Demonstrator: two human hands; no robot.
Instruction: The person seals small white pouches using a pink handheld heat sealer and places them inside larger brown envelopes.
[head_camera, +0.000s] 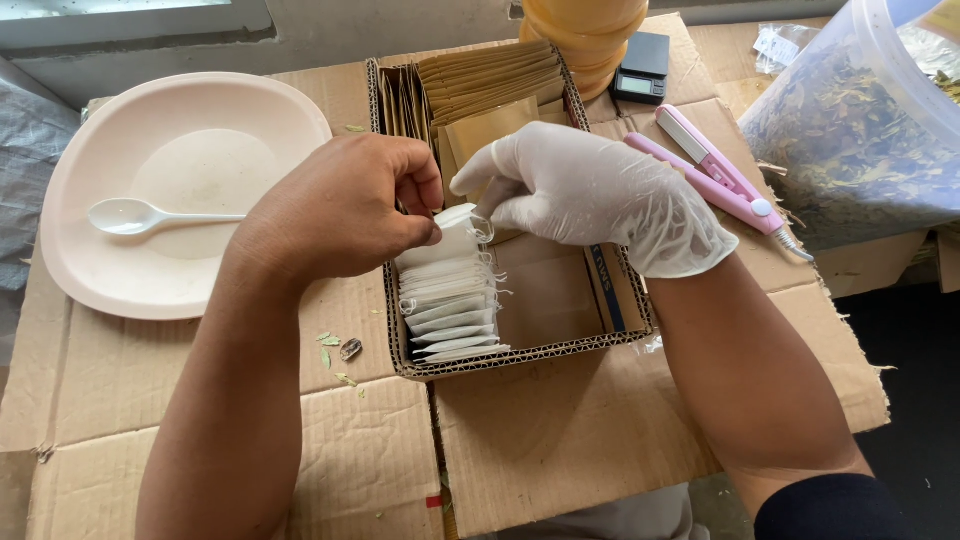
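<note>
My bare left hand (345, 205) and my white-gloved right hand (600, 195) meet over an open cardboard box (545, 340). Together they pinch a small white filter bag (450, 238) at the top of a row of white bags (450, 310) standing in the box's left side. Brown paper envelopes (490, 85) fill the back of the box. The right part of the box floor is bare.
A pale pink plate (110, 270) with a white plastic spoon (130, 216) lies at left. A pink handheld sealer (720, 180), a small black scale (642, 68), a clear tub of dried leaves (850, 130) and stacked yellow containers (590, 30) sit at right and behind. Flattened cardboard (560, 440) covers the surface.
</note>
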